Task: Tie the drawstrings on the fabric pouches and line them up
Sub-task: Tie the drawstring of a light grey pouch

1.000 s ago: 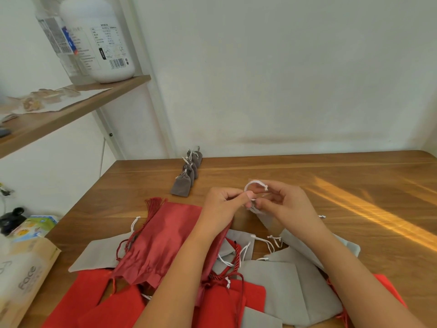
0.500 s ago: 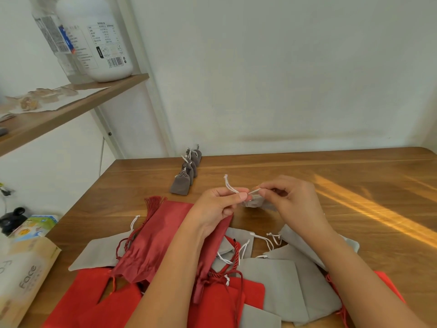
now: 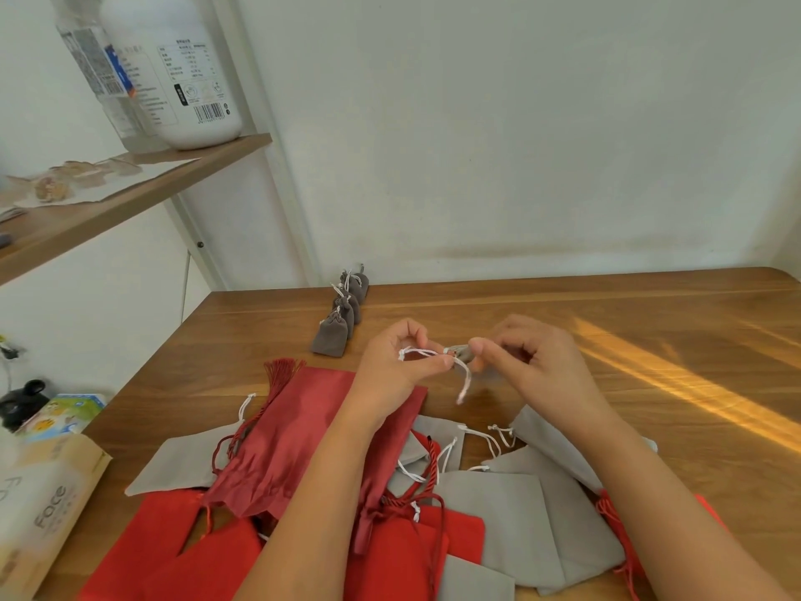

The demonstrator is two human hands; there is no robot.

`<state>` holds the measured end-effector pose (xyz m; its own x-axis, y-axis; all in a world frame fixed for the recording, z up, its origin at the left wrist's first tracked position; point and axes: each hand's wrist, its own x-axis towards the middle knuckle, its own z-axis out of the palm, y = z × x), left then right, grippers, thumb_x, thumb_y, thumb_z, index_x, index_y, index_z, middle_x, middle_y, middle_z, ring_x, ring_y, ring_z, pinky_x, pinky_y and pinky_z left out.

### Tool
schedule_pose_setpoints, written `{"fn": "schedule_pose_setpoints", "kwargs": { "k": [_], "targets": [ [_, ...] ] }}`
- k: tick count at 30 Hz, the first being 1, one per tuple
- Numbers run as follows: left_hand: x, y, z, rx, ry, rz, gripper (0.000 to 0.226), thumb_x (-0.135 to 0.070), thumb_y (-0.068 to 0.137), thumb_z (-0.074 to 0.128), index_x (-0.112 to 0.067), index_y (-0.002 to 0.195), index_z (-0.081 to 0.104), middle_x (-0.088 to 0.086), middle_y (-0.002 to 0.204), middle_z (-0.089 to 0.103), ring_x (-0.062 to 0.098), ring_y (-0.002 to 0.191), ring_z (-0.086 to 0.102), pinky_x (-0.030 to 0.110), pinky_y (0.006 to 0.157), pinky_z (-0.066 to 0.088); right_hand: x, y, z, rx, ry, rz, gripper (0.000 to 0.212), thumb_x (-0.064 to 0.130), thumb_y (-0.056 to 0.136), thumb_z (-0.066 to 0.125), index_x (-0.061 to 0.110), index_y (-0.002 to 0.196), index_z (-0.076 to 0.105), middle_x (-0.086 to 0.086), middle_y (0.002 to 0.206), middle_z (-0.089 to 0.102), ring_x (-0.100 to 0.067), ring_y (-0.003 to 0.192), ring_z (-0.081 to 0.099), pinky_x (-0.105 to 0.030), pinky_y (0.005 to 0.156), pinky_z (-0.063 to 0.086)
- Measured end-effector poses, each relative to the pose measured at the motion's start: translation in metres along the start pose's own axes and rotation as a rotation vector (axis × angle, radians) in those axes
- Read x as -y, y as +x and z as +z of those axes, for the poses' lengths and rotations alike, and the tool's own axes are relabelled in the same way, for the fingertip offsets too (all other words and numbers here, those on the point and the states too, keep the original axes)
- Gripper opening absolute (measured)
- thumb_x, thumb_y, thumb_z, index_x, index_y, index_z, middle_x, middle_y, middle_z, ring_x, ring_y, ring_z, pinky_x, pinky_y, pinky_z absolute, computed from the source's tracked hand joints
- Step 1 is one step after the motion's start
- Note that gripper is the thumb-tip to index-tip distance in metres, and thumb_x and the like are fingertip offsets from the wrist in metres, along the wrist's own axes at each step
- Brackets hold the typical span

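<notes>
While both hands hover above the middle of the desk (image 3: 628, 323), a small grey pouch (image 3: 463, 353) hangs between them, clear of the wood. The left hand (image 3: 396, 366) pinches the white drawstring (image 3: 422, 352) between thumb and forefinger. The cord runs taut from its fingers to the pouch's gathered neck, and one loose end curls down below the thumb. The right hand (image 3: 535, 366) has its fingertips curled onto the pouch's neck; blur there makes it hard to say whether it nips fabric or cord, though it looks like the fabric. The two hands are near each other but not touching. Beyond the left hand, a short row of tied grey pouches (image 3: 336, 336) stands in a line running toward the wall. Nearer the person, flat red pouches (image 3: 303, 431) overlap flat grey pouches (image 3: 511, 509) in a heap under both forearms
</notes>
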<state>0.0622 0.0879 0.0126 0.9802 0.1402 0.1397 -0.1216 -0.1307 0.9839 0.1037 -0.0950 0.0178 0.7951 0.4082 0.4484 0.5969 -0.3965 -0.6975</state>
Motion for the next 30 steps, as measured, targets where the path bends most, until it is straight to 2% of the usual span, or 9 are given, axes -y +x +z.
{"fn": "schedule_pose_setpoints", "kwargs": {
  "k": [3, 6, 10, 14, 16, 19, 24, 27, 30],
  "targets": [
    [0.001, 0.000, 0.002, 0.036, 0.074, 0.053, 0.035, 0.009, 0.077, 0.069, -0.014, 0.073, 0.043, 0.000, 0.072, 0.070, 0.010, 0.069, 0.066, 0.020, 0.063, 0.050, 0.002, 0.002, -0.002, -0.078, -0.039, -0.032, 0.009, 0.035, 0.083, 0.068, 0.027, 0.084, 0.068, 0.018, 0.087, 0.060, 0.004, 0.079, 0.049, -0.011, 0.066, 0.033],
    [0.003, -0.002, 0.007, 0.060, 0.077, 0.088, 0.035, 0.014, 0.079, 0.061, -0.013, 0.073, 0.039, -0.002, 0.066, 0.066, 0.008, 0.060, 0.061, 0.020, 0.057, 0.046, -0.002, 0.001, 0.003, 0.100, -0.056, 0.008, 0.019, 0.029, 0.086, 0.067, 0.031, 0.105, 0.067, 0.026, 0.104, 0.060, 0.008, 0.101, 0.049, -0.011, 0.085, 0.034],
    [0.005, -0.003, 0.008, -0.004, 0.176, 0.205, 0.027, -0.001, 0.080, 0.064, -0.020, 0.072, 0.047, 0.013, 0.074, 0.066, 0.014, 0.066, 0.060, 0.028, 0.061, 0.046, -0.004, 0.000, 0.014, 0.177, 0.088, 0.128, 0.014, 0.016, 0.088, 0.066, 0.023, 0.100, 0.071, 0.015, 0.092, 0.069, 0.007, 0.089, 0.060, -0.006, 0.078, 0.042],
    [0.004, -0.005, 0.010, -0.059, 0.307, 0.276, 0.021, -0.006, 0.084, 0.067, -0.026, 0.092, 0.066, -0.008, 0.084, 0.067, 0.004, 0.081, 0.064, 0.017, 0.072, 0.050, -0.007, 0.001, 0.018, 0.097, 0.202, 0.183, 0.007, 0.013, 0.086, 0.069, 0.018, 0.091, 0.072, 0.008, 0.086, 0.071, -0.002, 0.083, 0.064, -0.017, 0.078, 0.050],
    [0.004, -0.004, 0.009, -0.071, 0.402, 0.347, 0.022, -0.010, 0.086, 0.068, -0.025, 0.101, 0.070, -0.011, 0.091, 0.068, 0.002, 0.088, 0.063, 0.016, 0.077, 0.049, -0.007, 0.001, 0.016, 0.079, 0.296, 0.215, 0.005, 0.014, 0.087, 0.068, 0.016, 0.087, 0.072, 0.003, 0.085, 0.073, -0.012, 0.085, 0.066, -0.027, 0.082, 0.053],
    [0.005, -0.002, 0.007, -0.077, 0.476, 0.448, 0.012, -0.013, 0.085, 0.070, -0.019, 0.095, 0.074, -0.008, 0.090, 0.069, 0.004, 0.087, 0.062, 0.013, 0.076, 0.046, -0.005, 0.002, 0.012, 0.067, 0.458, 0.269, 0.004, 0.011, 0.084, 0.069, 0.009, 0.087, 0.072, -0.002, 0.086, 0.074, -0.017, 0.087, 0.069, -0.030, 0.086, 0.054],
    [0.006, -0.003, 0.009, -0.082, 0.446, 0.468, 0.008, -0.015, 0.083, 0.072, -0.015, 0.091, 0.076, -0.006, 0.086, 0.071, 0.007, 0.083, 0.064, 0.020, 0.073, 0.049, -0.003, 0.002, 0.010, 0.042, 0.669, 0.345, 0.018, 0.003, 0.073, 0.075, 0.008, 0.080, 0.059, -0.012, 0.085, 0.075, -0.023, 0.084, 0.072, -0.030, 0.084, 0.055],
    [0.006, -0.004, 0.008, -0.096, 0.431, 0.465, 0.009, -0.015, 0.082, 0.073, -0.015, 0.091, 0.076, -0.006, 0.086, 0.072, 0.005, 0.082, 0.065, 0.017, 0.073, 0.050, -0.001, 0.002, 0.009, 0.051, 0.650, 0.334, 0.023, 0.001, 0.074, 0.075, 0.008, 0.078, 0.053, -0.009, 0.084, 0.075, -0.023, 0.086, 0.073, -0.024, 0.081, 0.054],
    [0.008, -0.003, 0.008, -0.113, 0.400, 0.424, 0.013, -0.014, 0.081, 0.074, -0.016, 0.093, 0.076, -0.009, 0.086, 0.072, 0.001, 0.084, 0.067, 0.014, 0.075, 0.050, -0.001, 0.002, 0.008, 0.033, 0.611, 0.315, 0.022, -0.003, 0.077, 0.073, 0.002, 0.082, 0.052, -0.010, 0.083, 0.075, -0.023, 0.084, 0.073, -0.026, 0.081, 0.056]
  ]
}}
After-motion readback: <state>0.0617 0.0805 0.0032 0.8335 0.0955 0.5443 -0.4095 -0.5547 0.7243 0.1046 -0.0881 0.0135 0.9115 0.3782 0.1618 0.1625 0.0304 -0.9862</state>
